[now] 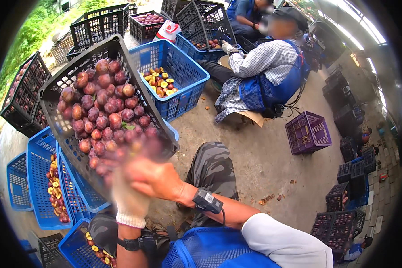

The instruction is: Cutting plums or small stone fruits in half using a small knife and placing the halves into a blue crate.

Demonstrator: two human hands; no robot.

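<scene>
A black plastic crate (58, 96) leans tilted in front of me at the left, heaped with dark red plums (107, 111) and a small green leaf. At the crate's near edge, my right hand (154, 178) is bare, with its fingers curled in; what it holds is blurred. It overlaps my left hand (128, 198), which wears a whitish knit glove. The left hand's fingers are hidden and smeared by motion, against the nearest plums. Blurred reddish shapes lie just beyond both hands. Small strapped devices sit on both wrists.
Blue crates with halved plums stand behind the black crate (183, 80), at the left (42, 178) and below it (78, 243). A co-worker (268, 67) in a checked shirt sits at the upper right. A purple crate (308, 133) stands right; more black crates (337, 228) line the far right.
</scene>
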